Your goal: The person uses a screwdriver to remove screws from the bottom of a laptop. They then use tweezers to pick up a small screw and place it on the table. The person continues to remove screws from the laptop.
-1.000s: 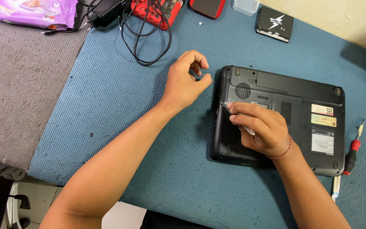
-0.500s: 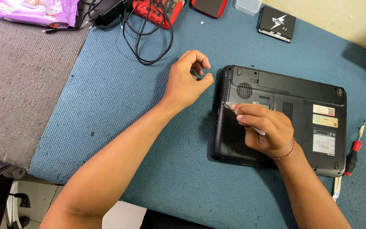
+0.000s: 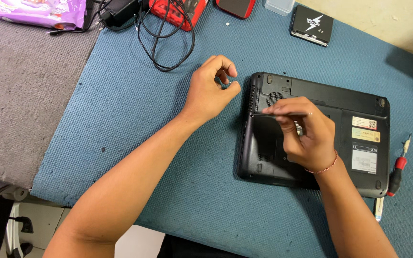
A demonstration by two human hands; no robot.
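Observation:
A black laptop (image 3: pixel 340 102) lies upside down on the blue mat (image 3: pixel 135 110). My right hand (image 3: pixel 307 134) rests on its underside and grips a thin metal tool (image 3: pixel 276 114), whose tip reaches the laptop's left edge. My left hand (image 3: pixel 211 88) sits on the mat just left of the laptop, with thumb and fingers curled together; whether it pinches something small I cannot tell.
A red-handled screwdriver (image 3: pixel 396 169) lies right of the laptop. At the back are a coiled black cable (image 3: pixel 163 43), a red device (image 3: pixel 178 9), a small black box (image 3: pixel 311 25) and a purple packet (image 3: pixel 34 10). A grey mat (image 3: pixel 20 95) covers the left side.
My right hand has turned the thin tool so that it lies nearly level, with its tip at the laptop's left edge. My left hand has stayed put.

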